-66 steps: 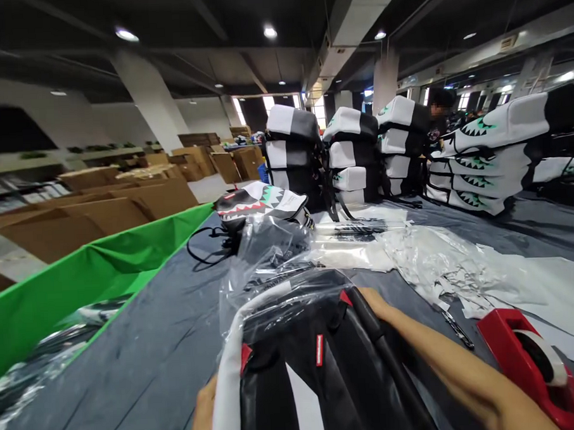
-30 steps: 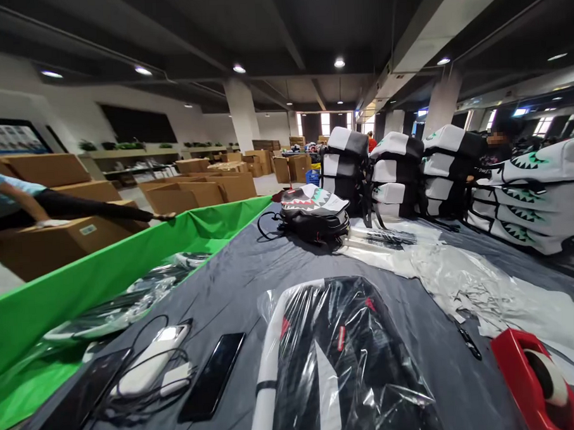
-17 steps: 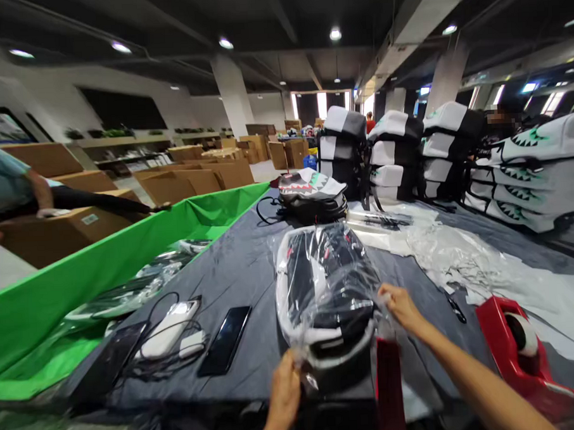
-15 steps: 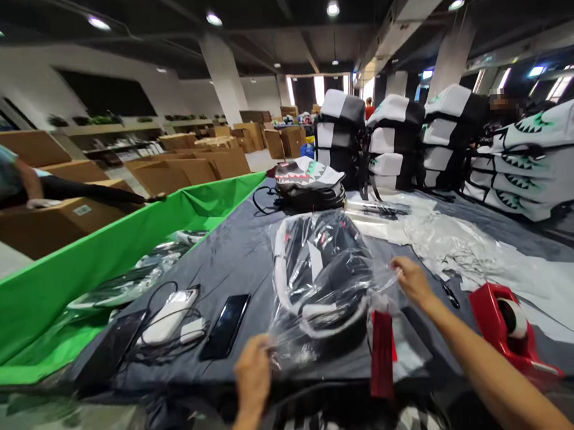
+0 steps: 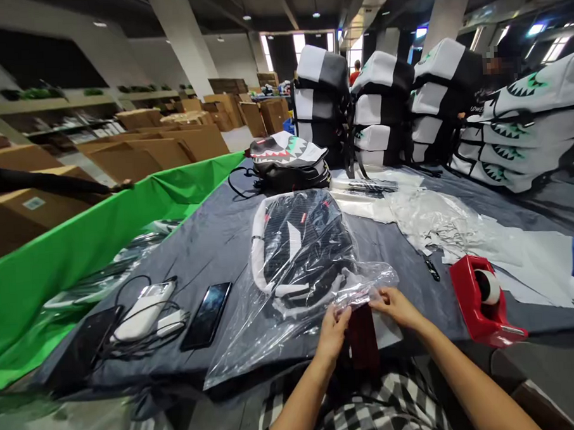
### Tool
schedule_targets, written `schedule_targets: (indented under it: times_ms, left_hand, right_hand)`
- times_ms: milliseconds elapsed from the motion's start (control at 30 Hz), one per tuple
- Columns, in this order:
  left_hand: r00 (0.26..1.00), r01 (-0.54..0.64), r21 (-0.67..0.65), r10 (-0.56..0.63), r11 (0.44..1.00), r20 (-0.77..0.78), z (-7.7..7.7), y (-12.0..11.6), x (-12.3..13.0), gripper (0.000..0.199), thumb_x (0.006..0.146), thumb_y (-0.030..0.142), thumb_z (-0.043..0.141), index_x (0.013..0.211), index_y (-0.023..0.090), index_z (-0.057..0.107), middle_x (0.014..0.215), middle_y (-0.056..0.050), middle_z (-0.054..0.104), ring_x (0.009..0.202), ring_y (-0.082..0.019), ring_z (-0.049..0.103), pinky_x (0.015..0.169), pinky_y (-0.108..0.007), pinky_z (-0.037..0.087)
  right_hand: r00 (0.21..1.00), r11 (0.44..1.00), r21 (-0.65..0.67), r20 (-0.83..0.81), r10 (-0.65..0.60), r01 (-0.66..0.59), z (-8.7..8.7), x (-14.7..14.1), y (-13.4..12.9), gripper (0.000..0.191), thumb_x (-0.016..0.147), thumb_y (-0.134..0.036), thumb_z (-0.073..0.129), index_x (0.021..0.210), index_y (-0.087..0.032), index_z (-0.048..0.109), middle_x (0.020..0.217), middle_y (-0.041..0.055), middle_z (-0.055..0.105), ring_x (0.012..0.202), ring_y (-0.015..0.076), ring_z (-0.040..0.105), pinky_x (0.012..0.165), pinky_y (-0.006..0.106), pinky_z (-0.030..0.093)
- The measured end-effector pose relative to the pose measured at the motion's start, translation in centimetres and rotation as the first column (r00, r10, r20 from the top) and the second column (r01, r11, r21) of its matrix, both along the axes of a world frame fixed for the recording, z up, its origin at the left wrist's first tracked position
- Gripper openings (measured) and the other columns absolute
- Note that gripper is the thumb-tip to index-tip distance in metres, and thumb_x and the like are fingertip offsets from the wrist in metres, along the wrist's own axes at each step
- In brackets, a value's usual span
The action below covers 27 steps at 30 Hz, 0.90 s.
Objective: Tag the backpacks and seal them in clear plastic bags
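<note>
While both hands pinch the open end of the clear plastic bag (image 5: pixel 291 303) around a backpack (image 5: pixel 300 249) on the grey surface (image 5: pixel 212 237), left hand (image 5: pixel 333 324) and right hand (image 5: pixel 395 304) appear to be folding it shut; sealing likely calls for the red tape dispenser (image 5: pixel 483 301), right of the bag.

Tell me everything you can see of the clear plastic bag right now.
The clear plastic bag is thin, glossy and wrinkled. It lies on the grey table cover with a black-and-white backpack inside. Its near end is gathered at the table edge, pinched by the left hand and right hand beside a red tag.
</note>
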<state>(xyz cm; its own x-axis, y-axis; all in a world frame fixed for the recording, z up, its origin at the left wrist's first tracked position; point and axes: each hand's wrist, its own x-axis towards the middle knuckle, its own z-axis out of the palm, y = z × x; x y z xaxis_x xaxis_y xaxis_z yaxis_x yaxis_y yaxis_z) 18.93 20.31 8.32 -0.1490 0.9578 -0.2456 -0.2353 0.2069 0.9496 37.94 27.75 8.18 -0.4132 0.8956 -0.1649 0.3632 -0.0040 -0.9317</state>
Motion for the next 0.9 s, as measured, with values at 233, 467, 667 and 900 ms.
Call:
schedule_targets:
  times_ms: [233, 467, 667, 900]
  left_hand:
    - [0.98, 0.095, -0.088, -0.078, 0.992, 0.181, -0.3, -2.8, 0.7, 0.048, 0.063, 0.058, 0.084, 0.082, 0.015, 0.074, 0.077, -0.003, 0.07, 0.073, -0.016, 0.062, 0.073, -0.027, 0.048]
    - [0.979, 0.125, -0.033, -0.128, 0.992, -0.159, -1.9, -4.9, 0.9, 0.051, 0.081, 0.066, 0.065, 0.087, 0.015, 0.068, 0.067, -0.001, 0.062, 0.059, -0.015, 0.057, 0.058, -0.026, 0.046]
    - [0.253, 0.549, 0.416, 0.33, 0.725, -0.909, -2.0, -1.7, -1.4, 0.043, 0.101, 0.018, 0.037, 0.142, 0.024, 0.049, 0.138, -0.011, 0.059, 0.13, -0.025, 0.052, 0.108, -0.044, 0.04]
    - [-0.184, 0.964, -0.106, 0.33, 0.242, -0.926, 2.5, 4.6, 0.0, 0.032, 0.097, 0.021, 0.045, 0.126, 0.01, 0.057, 0.128, -0.013, 0.065, 0.128, -0.025, 0.052, 0.115, -0.042, 0.029]
  right_hand:
    - [0.971, 0.966, -0.132, -0.127, 0.205, -0.221, 0.8, 2.8, -4.9, 0.058, 0.084, -0.073, 0.055, 0.079, -0.016, 0.061, 0.071, -0.0017, 0.048, 0.067, 0.0131, 0.043, 0.063, 0.025, 0.035]
    - [0.99, 0.997, -0.004, 0.12, 0.073, -0.073, 1.2, 3.9, -6.5, 0.047, 0.091, -0.06, 0.049, 0.068, -0.019, 0.052, 0.063, -0.0033, 0.043, 0.061, 0.0123, 0.04, 0.057, 0.024, 0.029]
    - [0.907, 0.979, 0.2, 0.408, -0.109, 0.028, 0.2, 3.2, -6.5, 0.022, 0.09, -0.038, 0.047, 0.086, -0.022, 0.061, 0.063, -0.002, 0.056, 0.059, 0.0154, 0.048, 0.059, 0.026, 0.03]
    - [0.888, 0.93, 0.365, 0.41, -0.207, 0.047, -1.4, 3.3, -6.8, 0.027, 0.094, -0.036, 0.043, 0.076, -0.022, 0.057, 0.075, 0.0031, 0.06, 0.069, 0.0185, 0.058, 0.065, 0.027, 0.04]
